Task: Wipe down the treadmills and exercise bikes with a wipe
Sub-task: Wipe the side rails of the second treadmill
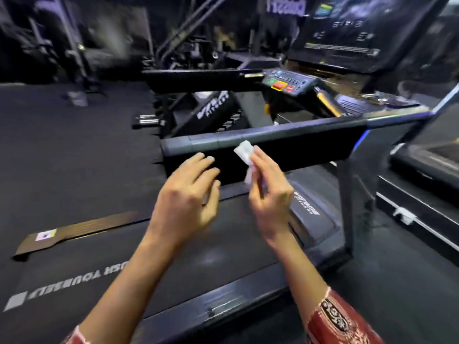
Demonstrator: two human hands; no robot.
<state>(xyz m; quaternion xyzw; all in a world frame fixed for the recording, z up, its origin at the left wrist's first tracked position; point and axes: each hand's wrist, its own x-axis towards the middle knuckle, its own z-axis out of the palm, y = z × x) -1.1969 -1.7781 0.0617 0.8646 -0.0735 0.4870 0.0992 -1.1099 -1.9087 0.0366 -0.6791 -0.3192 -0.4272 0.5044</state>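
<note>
A black treadmill fills the view, its padded side handrail (285, 134) running left to right in front of me. My right hand (269, 192) pinches a small folded white wipe (244, 151), whose upper edge sits just below the handrail. My left hand (187, 194) hovers beside it to the left, fingers relaxed and loosely bent, holding nothing. The treadmill's control panel (288, 81) with red and green buttons lies beyond the rail. Its large console screen (347, 28) rises at the upper right. The running belt (124, 256) stretches below my arms.
A second handrail (198, 79) runs across behind the first. The treadmill's upright post (347, 194) stands at the right. Another machine's base (422, 194) sits at the far right. Dark gym floor (74, 145) and weight equipment lie to the left and rear.
</note>
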